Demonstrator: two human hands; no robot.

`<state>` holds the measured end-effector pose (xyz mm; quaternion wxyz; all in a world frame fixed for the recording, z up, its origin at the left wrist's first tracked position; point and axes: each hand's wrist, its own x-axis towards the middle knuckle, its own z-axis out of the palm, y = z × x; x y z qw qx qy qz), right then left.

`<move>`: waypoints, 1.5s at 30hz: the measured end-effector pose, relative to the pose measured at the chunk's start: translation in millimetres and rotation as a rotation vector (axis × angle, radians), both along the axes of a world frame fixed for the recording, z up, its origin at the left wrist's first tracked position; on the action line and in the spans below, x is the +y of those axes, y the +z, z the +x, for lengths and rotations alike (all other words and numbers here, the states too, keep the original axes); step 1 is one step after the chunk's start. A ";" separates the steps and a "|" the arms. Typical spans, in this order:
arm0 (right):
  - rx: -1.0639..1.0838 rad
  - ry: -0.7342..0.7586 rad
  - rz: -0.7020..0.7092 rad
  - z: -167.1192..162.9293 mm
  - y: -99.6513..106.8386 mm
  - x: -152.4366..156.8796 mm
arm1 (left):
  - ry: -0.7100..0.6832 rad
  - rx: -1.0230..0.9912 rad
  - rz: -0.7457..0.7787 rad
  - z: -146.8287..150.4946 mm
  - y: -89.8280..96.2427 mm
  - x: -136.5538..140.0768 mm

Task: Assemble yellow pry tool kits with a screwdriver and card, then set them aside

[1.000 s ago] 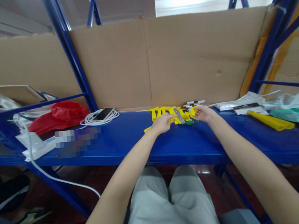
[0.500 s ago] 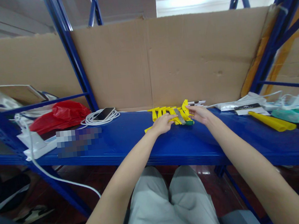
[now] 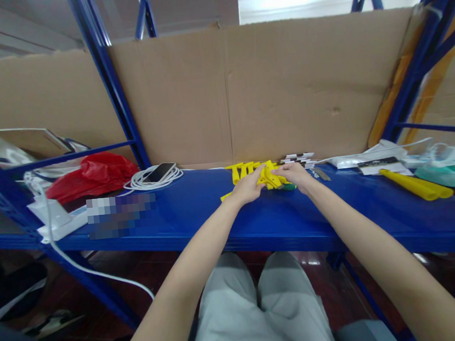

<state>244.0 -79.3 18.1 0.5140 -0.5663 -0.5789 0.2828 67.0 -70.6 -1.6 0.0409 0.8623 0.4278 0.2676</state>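
The plastic pieces (image 3: 260,173) under the hands are bright yellow, on a deep blue shelf (image 3: 223,214). To the far left lies a red bag (image 3: 91,175) and a white coiled cable (image 3: 148,181); behind stands plain brown cardboard (image 3: 244,88).

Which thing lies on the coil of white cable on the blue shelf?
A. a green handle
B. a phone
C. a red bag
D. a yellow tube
B: the phone rests on top of the coil of white cable on the blue shelf, left of the hands; the red bag lies further left and the yellow tube far to the right.
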 end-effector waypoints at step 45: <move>-0.261 -0.518 0.020 113.6 -23.1 28.0 | -0.039 0.154 0.084 1.4 -0.1 -1.1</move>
